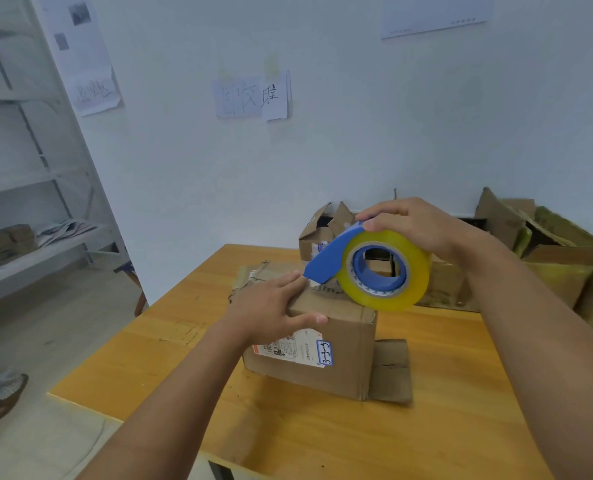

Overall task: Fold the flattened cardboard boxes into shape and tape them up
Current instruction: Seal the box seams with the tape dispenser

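I see the cardboard box (326, 344) standing folded near the middle of the wooden desk (170, 362), my left hand (271, 306) lying flat on its top with fingers straight and slightly spread, thumb over the near edge. My right hand (416, 225) grips the blue tape dispenser (368, 268), fingers curled over its yellowish roll, its nose just beside my left fingertips. More opened boxes (326, 230) sit far right.
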